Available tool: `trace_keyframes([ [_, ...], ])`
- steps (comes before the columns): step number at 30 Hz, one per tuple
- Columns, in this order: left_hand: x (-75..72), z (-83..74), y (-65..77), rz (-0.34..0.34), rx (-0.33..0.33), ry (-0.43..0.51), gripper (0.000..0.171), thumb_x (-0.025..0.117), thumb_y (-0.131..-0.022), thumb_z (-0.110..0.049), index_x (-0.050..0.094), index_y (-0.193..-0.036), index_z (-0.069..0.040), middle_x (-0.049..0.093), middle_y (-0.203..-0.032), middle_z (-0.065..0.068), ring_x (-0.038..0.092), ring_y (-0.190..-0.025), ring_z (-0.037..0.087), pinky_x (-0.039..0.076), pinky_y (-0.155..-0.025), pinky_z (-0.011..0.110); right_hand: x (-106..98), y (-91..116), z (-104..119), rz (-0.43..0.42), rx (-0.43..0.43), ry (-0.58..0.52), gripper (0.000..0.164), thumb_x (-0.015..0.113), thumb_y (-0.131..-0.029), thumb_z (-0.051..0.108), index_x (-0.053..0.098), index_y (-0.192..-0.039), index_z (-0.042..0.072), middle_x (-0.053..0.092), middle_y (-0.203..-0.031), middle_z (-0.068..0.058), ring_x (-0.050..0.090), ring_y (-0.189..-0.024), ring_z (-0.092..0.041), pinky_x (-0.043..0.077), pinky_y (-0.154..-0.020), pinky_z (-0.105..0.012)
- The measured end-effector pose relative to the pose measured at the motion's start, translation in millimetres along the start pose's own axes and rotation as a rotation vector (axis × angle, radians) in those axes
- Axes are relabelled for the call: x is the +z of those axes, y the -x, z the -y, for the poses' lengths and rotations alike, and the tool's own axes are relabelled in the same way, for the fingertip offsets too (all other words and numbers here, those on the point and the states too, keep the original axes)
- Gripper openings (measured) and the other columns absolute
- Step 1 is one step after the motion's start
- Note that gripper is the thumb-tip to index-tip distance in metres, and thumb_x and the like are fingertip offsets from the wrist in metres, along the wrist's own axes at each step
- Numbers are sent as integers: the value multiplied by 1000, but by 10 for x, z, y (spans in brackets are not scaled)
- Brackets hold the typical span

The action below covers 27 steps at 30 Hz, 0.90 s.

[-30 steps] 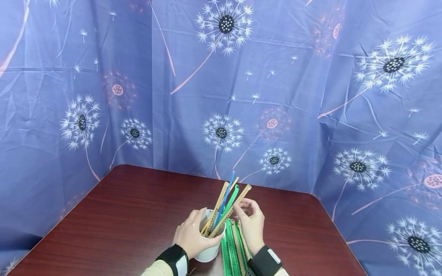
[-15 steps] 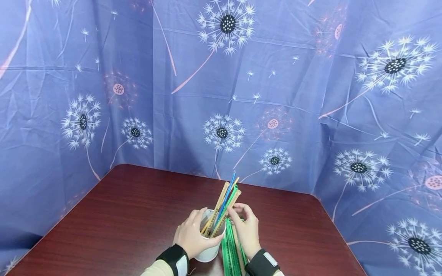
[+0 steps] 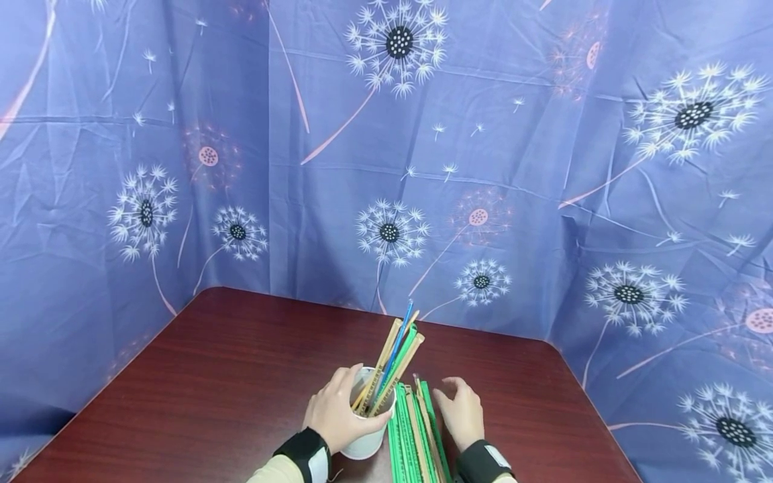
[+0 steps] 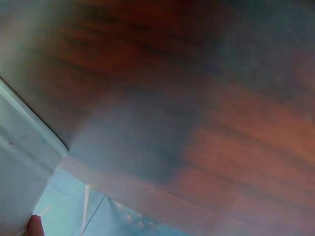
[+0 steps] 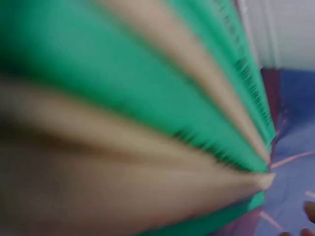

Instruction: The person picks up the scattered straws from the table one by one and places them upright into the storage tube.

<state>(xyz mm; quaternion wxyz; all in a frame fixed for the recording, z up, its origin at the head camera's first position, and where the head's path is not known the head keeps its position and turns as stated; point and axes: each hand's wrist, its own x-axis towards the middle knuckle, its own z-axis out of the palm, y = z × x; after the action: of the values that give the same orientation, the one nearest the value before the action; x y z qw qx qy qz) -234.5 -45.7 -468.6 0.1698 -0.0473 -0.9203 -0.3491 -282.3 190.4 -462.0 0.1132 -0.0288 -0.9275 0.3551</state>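
My left hand [image 3: 335, 412] grips a white cup [image 3: 362, 447], its thumb and fingers spread round the near rim; in the left wrist view the cup [image 4: 22, 162] stands at the left edge. Several long narrow sticks lean in the cup: tan printed ones [image 3: 388, 345], a green one [image 3: 403, 355] and a blue one [image 3: 398, 342]. To the cup's right lies a row of flat green and tan printed sticks [image 3: 407, 429], large and blurred in the right wrist view. Beside that row's right edge is my right hand [image 3: 464, 416], fingers loosely bent, with nothing seen in it.
The dark red-brown table [image 3: 241, 376] carries everything. Behind and at both sides hangs a blue curtain [image 3: 326, 221] with dandelion prints, close to the table's far edge. A thin thread [image 3: 335, 475] lies by the cup's base.
My right hand has let go of a tan stick, which now leans in the cup, and has moved right and down beside the row. The left hand keeps its hold.
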Motion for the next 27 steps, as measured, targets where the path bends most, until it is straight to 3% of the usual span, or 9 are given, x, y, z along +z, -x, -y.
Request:
trace_keyframes([
  [4,-5,-5,-4,7,-3,-2,94,71,-66,-77,54,-137,-18,62,-121,4,66,-93,21,54,-72,44,-14,4,-115,139,49,73,42,76,-84,22,65,-114,-4,67,-98,-18,65,-84,-33,51,-73,-45],
  [7,-4,-8,-5,7,-5,-4,94,71,-66,-77,54,-137,-18,62,-121,4,66,-93,21,54,-72,44,3,31,-130,195,61,81,43,78,-81,20,64,-113,-6,67,-96,-18,64,-81,-32,51,-72,-44],
  [15,7,-14,10,1,-6,-1,94,71,-66,-77,54,-137,-18,62,-121,4,66,-94,21,54,-72,43,54,44,-110,228,74,113,33,74,-74,2,67,-105,-7,69,-95,-20,67,-78,-27,55,-65,-38],
  [20,11,-11,12,2,-9,-1,94,71,-66,-77,54,-137,-19,62,-122,3,66,-95,22,54,-73,44,36,50,-140,259,90,50,33,72,-73,0,66,-104,-10,69,-91,-22,66,-64,-20,54,-53,-33],
  [27,7,-13,5,4,-13,-6,95,71,-65,-78,54,-138,-19,61,-121,2,66,-93,22,53,-72,45,-26,41,-159,290,121,-24,29,76,-80,4,67,-104,-9,68,-84,-16,62,-59,-18,55,-54,-33],
])
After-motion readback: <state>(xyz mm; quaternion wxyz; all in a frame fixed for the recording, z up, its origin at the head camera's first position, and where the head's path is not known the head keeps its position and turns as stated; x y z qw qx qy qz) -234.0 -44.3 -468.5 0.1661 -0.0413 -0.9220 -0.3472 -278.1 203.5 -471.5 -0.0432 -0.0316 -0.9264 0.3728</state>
